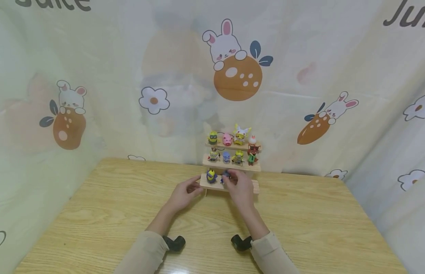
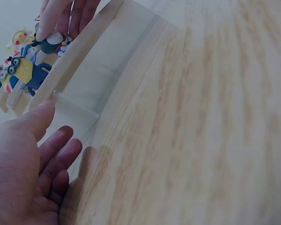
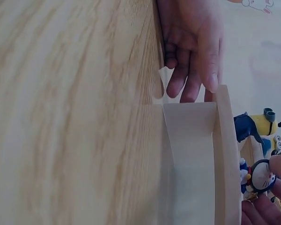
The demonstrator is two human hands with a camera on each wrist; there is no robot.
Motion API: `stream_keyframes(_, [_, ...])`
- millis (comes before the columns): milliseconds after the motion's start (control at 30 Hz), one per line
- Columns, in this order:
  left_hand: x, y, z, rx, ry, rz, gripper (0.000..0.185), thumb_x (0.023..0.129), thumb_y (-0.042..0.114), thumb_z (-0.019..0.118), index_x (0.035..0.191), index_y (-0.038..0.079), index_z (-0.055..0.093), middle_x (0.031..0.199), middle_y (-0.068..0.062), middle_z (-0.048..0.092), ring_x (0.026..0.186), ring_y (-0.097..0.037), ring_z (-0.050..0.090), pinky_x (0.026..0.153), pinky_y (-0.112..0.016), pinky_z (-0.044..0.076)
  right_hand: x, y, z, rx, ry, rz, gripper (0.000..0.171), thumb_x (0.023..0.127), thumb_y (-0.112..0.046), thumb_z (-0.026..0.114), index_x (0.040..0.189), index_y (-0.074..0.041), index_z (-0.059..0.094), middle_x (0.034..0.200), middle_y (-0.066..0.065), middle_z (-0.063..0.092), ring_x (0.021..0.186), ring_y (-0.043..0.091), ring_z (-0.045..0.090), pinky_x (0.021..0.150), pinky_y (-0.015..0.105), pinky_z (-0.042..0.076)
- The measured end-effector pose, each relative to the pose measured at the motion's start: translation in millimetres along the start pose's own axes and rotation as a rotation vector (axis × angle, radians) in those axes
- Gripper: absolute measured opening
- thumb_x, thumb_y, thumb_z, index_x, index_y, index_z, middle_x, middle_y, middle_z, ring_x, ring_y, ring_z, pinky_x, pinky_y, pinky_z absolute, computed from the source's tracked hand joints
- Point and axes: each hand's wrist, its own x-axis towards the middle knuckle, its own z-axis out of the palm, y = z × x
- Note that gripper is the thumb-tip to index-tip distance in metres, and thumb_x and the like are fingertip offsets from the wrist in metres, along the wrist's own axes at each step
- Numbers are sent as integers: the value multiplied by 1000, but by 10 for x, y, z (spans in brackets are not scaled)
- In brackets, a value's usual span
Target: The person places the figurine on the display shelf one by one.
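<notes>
A three-tier wooden display stand [image 1: 215, 186] with small toy figurines stands at the back of the table. My right hand [image 1: 241, 187] pinches a dark blue Doraemon-like cat figurine [image 3: 260, 176] by its head, over the lowest tier. Its white whiskered face shows in the right wrist view, close to the tier's surface. Left of it on that tier is a yellow minion figurine [image 1: 211, 176] in blue. At the left end of the tier is my left hand [image 1: 182, 195], fingers loosely bent, thumb tip right at the board's end [image 2: 43, 96].
The middle tier bears several figurines, including a red fox [image 1: 253, 155] and a small blue figure [image 1: 226, 157]. On the top tier sit a pink pig [image 1: 227, 139] and a white-and-yellow figure [image 1: 241, 134]. A patterned curtain [image 1: 185, 125] hangs right behind the table [image 1: 301, 213].
</notes>
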Motion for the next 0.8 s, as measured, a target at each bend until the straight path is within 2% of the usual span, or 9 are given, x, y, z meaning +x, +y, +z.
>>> stream_keyframes(367, [5,-12,-3,-12,-3,2,53,90,25,65,139,14,48,110,-4,68,99,-16,63,90,-33,51,-7,11,27,-4,-20,-9,30,85,-22,72,111,-9,65,102,5,69,88,18,64,78,32,54])
stream_keyframes(800, [19,-36,6,-7,-3,-1,54,90,26,65,140,16,48,110,-3,68,99,-15,63,91,-34,51,-28,37,65,20,61,-55,28,82,-21,75,106,-7,67,99,7,70,89,21,65,81,34,55])
